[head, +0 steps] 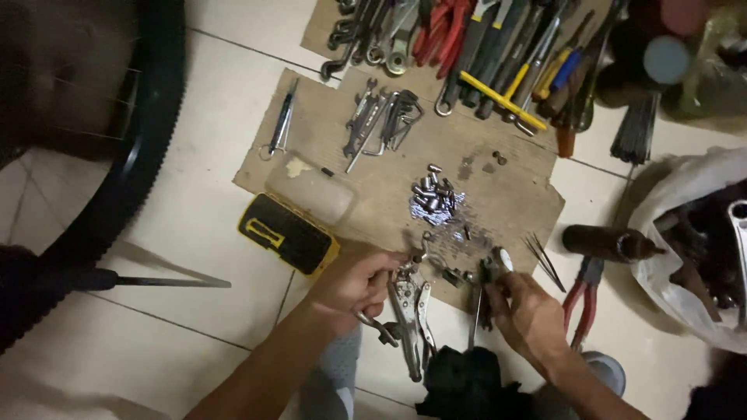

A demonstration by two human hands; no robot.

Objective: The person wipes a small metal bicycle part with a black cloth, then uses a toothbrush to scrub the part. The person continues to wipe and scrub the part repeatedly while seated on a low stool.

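Left hand: we see it near the bottom centre, over the front edge of the cardboard, its fingers curled shut round the upper part of the locking pliers.
Locking pliers: silver, held roughly upright to our view, handles pointing down toward us over the floor, head up at the cardboard's edge.
Right hand: just right of the pliers, its fingers pinching a small grey metal part; a thin rod hangs down beside it. What the part is, we cannot tell.
Gap between hands: small, the two are close but not touching.
Cardboard: a brown sheet lying flat on the tiled floor, carrying most of the small tools.
Sockets: a heap of little shiny pieces at the cardboard's middle, above both hands.
Wrenches: a loose cluster on the upper part of the cardboard.
Bit case: black and yellow, lying open at the cardboard's left edge, just left of our left hand, with its clear lid beside it.
Red pliers: on the floor, right of our right hand.
Brown bottle: lying on its side above the red pliers.
Tyre: black, curving across the upper left.
Tool pile: screwdrivers and spanners along the top.
White bag: at the right edge.
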